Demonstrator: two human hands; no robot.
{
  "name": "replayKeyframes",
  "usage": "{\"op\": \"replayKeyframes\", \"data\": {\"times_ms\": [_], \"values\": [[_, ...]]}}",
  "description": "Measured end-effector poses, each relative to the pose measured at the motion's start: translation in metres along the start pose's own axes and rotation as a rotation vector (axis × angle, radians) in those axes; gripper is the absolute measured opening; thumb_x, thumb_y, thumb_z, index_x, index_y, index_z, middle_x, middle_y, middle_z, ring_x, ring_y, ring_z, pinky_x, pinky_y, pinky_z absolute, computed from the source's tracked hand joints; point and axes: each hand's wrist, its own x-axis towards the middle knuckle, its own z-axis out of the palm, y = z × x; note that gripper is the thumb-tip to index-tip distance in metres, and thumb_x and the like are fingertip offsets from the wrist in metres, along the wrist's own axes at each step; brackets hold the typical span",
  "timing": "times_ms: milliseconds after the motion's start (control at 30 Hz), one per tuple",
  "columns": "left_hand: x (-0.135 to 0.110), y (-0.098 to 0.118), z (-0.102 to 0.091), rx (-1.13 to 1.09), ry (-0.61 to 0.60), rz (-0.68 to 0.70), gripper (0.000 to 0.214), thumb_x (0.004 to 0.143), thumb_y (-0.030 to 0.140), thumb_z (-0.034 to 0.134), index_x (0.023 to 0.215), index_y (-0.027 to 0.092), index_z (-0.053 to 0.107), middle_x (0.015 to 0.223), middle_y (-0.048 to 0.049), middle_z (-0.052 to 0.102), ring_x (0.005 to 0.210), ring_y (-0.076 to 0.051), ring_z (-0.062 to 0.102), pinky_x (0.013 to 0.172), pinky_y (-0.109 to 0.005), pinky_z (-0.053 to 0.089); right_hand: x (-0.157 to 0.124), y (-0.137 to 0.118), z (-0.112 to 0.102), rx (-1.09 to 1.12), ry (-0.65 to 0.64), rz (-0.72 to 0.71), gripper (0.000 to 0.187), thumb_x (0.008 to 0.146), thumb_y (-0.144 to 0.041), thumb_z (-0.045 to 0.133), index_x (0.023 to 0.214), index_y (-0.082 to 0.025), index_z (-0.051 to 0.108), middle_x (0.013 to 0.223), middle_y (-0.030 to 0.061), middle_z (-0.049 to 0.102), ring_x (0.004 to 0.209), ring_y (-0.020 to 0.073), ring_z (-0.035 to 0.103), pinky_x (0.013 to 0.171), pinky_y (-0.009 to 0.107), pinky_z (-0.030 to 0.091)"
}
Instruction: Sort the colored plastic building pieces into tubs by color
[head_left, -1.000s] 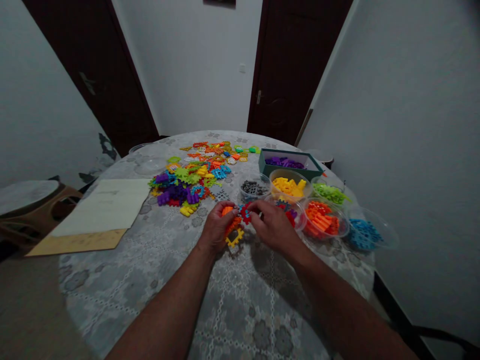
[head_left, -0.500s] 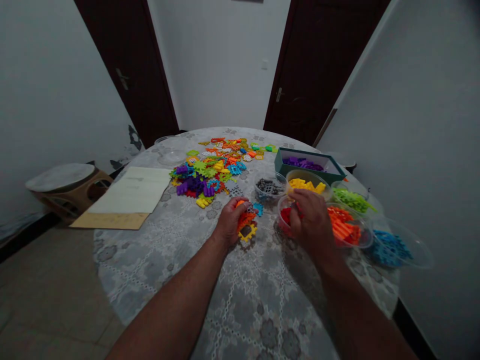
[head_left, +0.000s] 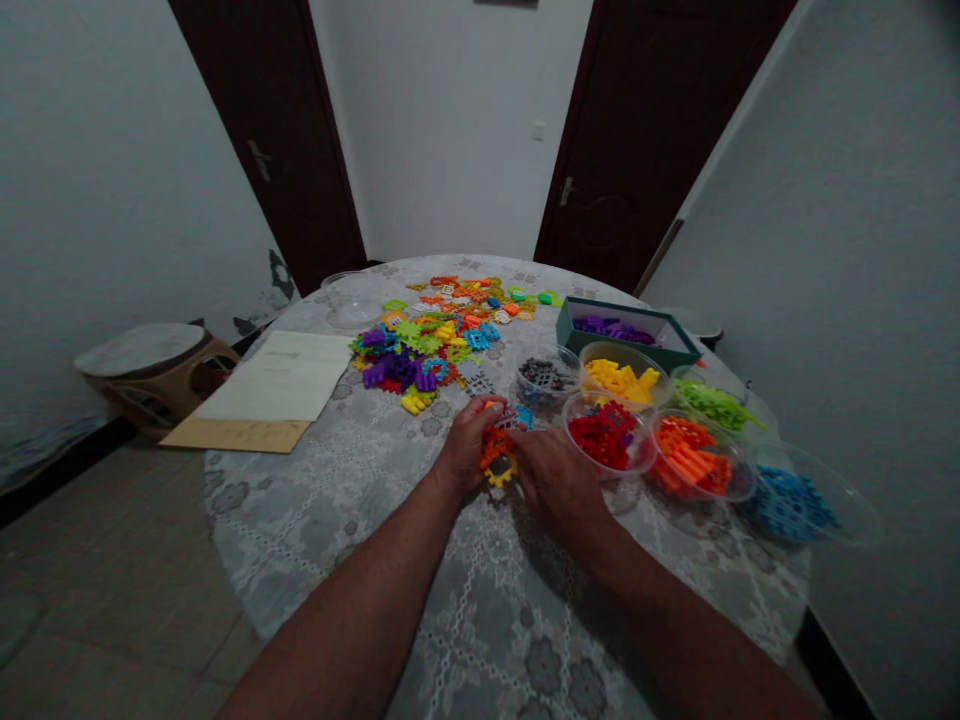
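My left hand (head_left: pixel 466 444) is closed on a small cluster of joined plastic pieces (head_left: pixel 498 453), orange, yellow, grey and blue, held just above the round table (head_left: pixel 315 500). My right hand (head_left: pixel 556 484) has come in against the cluster's right side with its fingers curled on it. A clear bowl of red pieces (head_left: pixel 604 436) stands just right of my right hand. A loose pile of mixed coloured pieces (head_left: pixel 427 340) lies further back on the table.
Clear bowls hold grey (head_left: pixel 546 374), yellow (head_left: pixel 621 376), green (head_left: pixel 712 402), orange (head_left: pixel 691 454) and blue pieces (head_left: pixel 792 500). A green box (head_left: pixel 621 326) holds purple pieces. Papers (head_left: pixel 271 384) lie at the table's left. A stool (head_left: pixel 147 366) stands beyond it.
My right hand left the cluster, went over the red bowl, then came back to the cluster. The red piece it held is gone. The view swung left.
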Motion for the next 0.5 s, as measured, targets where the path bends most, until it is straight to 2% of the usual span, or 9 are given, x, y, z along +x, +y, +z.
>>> {"op": "replayKeyframes", "data": {"times_ms": [133, 300, 400, 500], "values": [[0.001, 0.000, -0.002, 0.021, -0.011, -0.005, 0.039, 0.074, 0.038, 0.085, 0.102, 0.020, 0.065, 0.093, -0.0030, 0.073, 0.071, -0.014, 0.069, 0.066, -0.025, 0.054, -0.003, 0.010, 0.004, 0.087, 0.052, 0.025, 0.027, 0.103, -0.020, 0.052, 0.126, -0.020, 0.066, 0.112, 0.0121, 0.075, 0.098, 0.0276, 0.068, 0.088, 0.042, 0.055], [-0.001, 0.001, -0.002, 0.023, -0.013, -0.077, 0.043, 0.071, 0.039, 0.090, 0.102, 0.021, 0.066, 0.102, -0.0052, 0.074, 0.073, -0.015, 0.071, 0.066, -0.027, 0.058, -0.001, 0.012, 0.004, 0.131, 0.035, 0.032, 0.027, 0.107, -0.024, 0.048, 0.127, -0.022, 0.066, 0.110, 0.0105, 0.077, 0.099, 0.0250, 0.071, 0.089, 0.038, 0.056], [-0.002, 0.002, -0.001, 0.022, -0.025, -0.101, 0.047, 0.069, 0.039, 0.092, 0.104, 0.021, 0.066, 0.101, -0.0048, 0.074, 0.072, -0.015, 0.071, 0.065, -0.027, 0.059, 0.001, 0.009, -0.004, 0.170, 0.062, 0.005, 0.027, 0.107, -0.022, 0.047, 0.126, -0.022, 0.066, 0.108, 0.0102, 0.076, 0.098, 0.0238, 0.071, 0.088, 0.037, 0.056], [-0.003, 0.003, -0.002, 0.046, -0.025, -0.114, 0.050, 0.070, 0.041, 0.093, 0.107, 0.023, 0.065, 0.094, -0.0031, 0.072, 0.069, -0.015, 0.069, 0.061, -0.029, 0.061, 0.002, 0.011, -0.018, 0.208, 0.160, 0.011, 0.026, 0.105, -0.021, 0.046, 0.123, -0.021, 0.066, 0.107, 0.0100, 0.075, 0.097, 0.0232, 0.070, 0.087, 0.036, 0.056]]}}
